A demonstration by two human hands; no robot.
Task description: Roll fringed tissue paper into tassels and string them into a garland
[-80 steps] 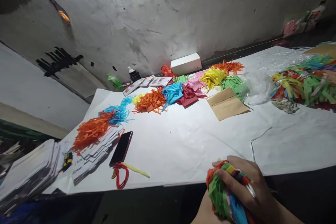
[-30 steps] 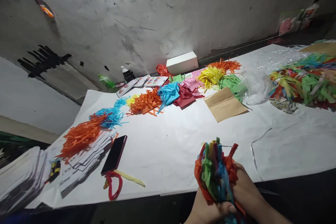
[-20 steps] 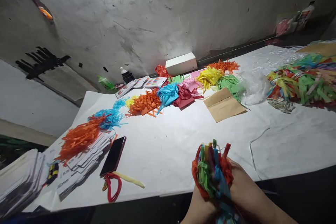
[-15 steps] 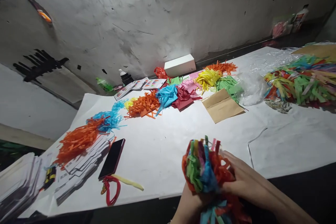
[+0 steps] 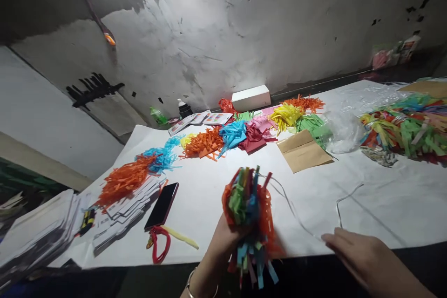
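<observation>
My left hand [image 5: 223,241] is closed around the middle of a bundle of mixed-colour paper strips [image 5: 246,200] and holds it upright above the near edge of the white paper-covered table [image 5: 223,195]. Loose ends hang below my fist. A thin white string [image 5: 291,207] runs from the top of the bundle down to the fingertips of my right hand [image 5: 356,252], which is low at the table's near right edge with its fingers pressed together on the string's end.
Piles of orange [image 5: 124,179], blue, red, yellow and green strips line the far side. A brown envelope [image 5: 302,150], a white box [image 5: 250,98], a clear plastic bag [image 5: 344,125] and a mixed heap [image 5: 408,123] lie to the right. A phone [image 5: 161,199], a red cord loop [image 5: 159,244] and card stacks [image 5: 38,233] lie to the left.
Both hands were squeezing the bundle together. Now only my left hand holds it, moved left and up, while my right hand has drawn away to the right, pulling the white string out.
</observation>
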